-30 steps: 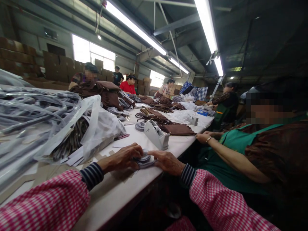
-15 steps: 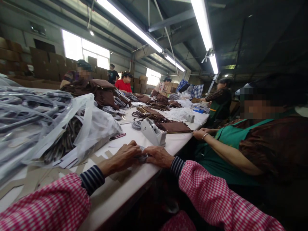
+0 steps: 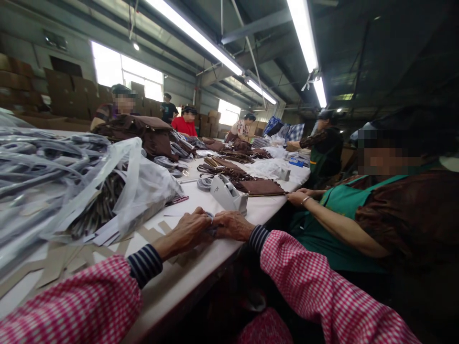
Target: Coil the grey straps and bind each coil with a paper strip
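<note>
Near the table's front edge, my left hand point(image 3: 190, 229) and my right hand point(image 3: 233, 225) meet with fingers bent around a small greyish item point(image 3: 211, 224). Its shape is mostly hidden by the fingers. Both hands are closed on it. Just beyond them stands a white tape dispenser point(image 3: 226, 195), with a grey coiled roll point(image 3: 204, 184) at its left. Flat cardboard pieces point(image 3: 154, 234) lie left of and partly beneath my left hand.
A clear plastic bag point(image 3: 139, 191) of grey strips fills the left side, beside wrapped grey straps point(image 3: 43, 157). Brown bags point(image 3: 261, 187) lie beyond the dispenser. At the right, a person in a green apron point(image 3: 333, 229) holds a brown bag's end. Others stand farther along.
My right hand has moved slightly left and up, closer against my left hand, and its fingers are more bent. My left forearm has shifted a little right.
</note>
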Action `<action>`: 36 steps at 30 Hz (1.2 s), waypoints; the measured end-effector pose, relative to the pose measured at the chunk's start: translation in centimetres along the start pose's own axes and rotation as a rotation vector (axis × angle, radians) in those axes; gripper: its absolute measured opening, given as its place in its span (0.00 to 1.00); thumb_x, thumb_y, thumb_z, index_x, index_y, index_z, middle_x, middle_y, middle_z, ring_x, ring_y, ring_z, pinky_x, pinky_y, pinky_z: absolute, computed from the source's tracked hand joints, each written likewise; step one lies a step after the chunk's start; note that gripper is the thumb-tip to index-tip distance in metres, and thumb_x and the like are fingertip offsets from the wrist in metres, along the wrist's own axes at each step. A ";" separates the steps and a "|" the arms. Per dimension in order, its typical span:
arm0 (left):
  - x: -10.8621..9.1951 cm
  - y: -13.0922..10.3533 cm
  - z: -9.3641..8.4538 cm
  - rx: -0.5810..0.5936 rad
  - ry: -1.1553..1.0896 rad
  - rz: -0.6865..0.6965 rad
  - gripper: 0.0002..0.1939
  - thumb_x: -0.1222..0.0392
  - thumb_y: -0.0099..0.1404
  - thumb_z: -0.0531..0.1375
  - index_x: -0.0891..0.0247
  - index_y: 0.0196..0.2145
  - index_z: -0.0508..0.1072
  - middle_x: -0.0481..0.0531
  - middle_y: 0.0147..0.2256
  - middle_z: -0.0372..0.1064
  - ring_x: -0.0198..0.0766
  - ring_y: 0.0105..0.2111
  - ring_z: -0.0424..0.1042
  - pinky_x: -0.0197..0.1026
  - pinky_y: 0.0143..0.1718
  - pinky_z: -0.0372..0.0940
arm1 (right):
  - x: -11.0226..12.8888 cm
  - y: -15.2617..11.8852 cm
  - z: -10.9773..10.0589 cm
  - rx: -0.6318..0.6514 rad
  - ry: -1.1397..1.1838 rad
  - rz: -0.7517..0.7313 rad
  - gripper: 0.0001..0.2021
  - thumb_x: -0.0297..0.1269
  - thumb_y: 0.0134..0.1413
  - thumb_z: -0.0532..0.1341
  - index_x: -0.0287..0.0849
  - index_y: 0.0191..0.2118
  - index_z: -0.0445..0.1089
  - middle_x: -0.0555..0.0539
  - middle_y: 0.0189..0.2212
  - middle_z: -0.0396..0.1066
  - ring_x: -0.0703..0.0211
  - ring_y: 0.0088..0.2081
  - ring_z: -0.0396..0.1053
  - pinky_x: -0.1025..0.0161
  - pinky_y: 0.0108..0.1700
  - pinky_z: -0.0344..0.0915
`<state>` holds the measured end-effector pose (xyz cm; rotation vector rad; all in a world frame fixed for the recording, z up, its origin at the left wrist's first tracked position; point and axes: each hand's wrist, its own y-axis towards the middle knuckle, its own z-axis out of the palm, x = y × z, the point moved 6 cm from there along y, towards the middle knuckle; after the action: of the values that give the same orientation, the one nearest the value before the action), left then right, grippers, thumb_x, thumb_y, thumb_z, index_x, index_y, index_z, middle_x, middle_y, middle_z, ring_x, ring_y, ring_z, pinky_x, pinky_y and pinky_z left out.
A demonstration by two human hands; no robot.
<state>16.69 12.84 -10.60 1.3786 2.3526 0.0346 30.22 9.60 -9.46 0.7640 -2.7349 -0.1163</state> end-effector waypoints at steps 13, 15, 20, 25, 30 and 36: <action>3.5 -1.9 -4.9 -0.353 -0.467 -0.343 0.18 0.46 0.54 0.65 0.60 0.19 0.66 0.46 0.21 0.60 0.40 0.25 0.61 0.41 0.29 0.51 | -2.1 -2.7 -4.5 -0.570 0.026 0.327 0.14 0.37 0.65 0.62 0.40 0.53 0.70 0.44 0.41 0.75 0.56 0.40 0.72 0.60 0.43 0.68; 5.9 -3.0 -7.6 -0.448 -0.595 -0.451 0.19 0.44 0.53 0.65 0.61 0.19 0.68 0.45 0.18 0.59 0.37 0.22 0.59 0.41 0.27 0.49 | -2.3 -2.4 -4.7 -0.584 -0.038 0.386 0.13 0.37 0.70 0.54 0.39 0.52 0.71 0.43 0.40 0.76 0.55 0.39 0.73 0.59 0.42 0.69; 9.5 -5.9 -12.6 -0.687 -0.835 -0.663 0.19 0.43 0.43 0.68 0.63 0.22 0.74 0.49 0.21 0.68 0.39 0.22 0.63 0.41 0.25 0.54 | 0.7 2.8 -0.5 -0.321 -0.138 0.217 0.07 0.33 0.68 0.59 0.41 0.43 0.75 0.46 0.40 0.77 0.57 0.41 0.74 0.61 0.46 0.69; 10.0 -6.8 -13.6 -0.800 -0.982 -0.701 0.20 0.45 0.37 0.70 0.63 0.23 0.75 0.49 0.23 0.70 0.40 0.25 0.67 0.42 0.27 0.59 | 2.9 9.0 3.7 -0.106 -0.353 0.093 0.08 0.31 0.66 0.59 0.37 0.43 0.75 0.36 0.46 0.75 0.45 0.52 0.69 0.53 0.49 0.69; 9.5 -6.6 -13.8 -0.808 -1.054 -0.659 0.21 0.46 0.37 0.71 0.65 0.24 0.78 0.51 0.26 0.75 0.39 0.28 0.68 0.40 0.28 0.60 | 2.6 11.4 4.6 0.035 -0.469 0.002 0.11 0.27 0.67 0.55 0.36 0.43 0.75 0.36 0.46 0.76 0.49 0.48 0.70 0.56 0.48 0.69; 8.7 -6.3 -13.6 -0.801 -1.093 -0.651 0.18 0.47 0.39 0.69 0.65 0.23 0.78 0.52 0.25 0.75 0.40 0.26 0.69 0.40 0.27 0.60 | 2.0 11.6 4.3 0.017 -0.501 0.049 0.12 0.25 0.64 0.55 0.34 0.43 0.77 0.34 0.43 0.77 0.48 0.45 0.73 0.57 0.45 0.68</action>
<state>2.90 19.39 -2.52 0.0935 1.4323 0.0211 21.57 18.47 -11.25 0.7541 -3.2259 -0.3120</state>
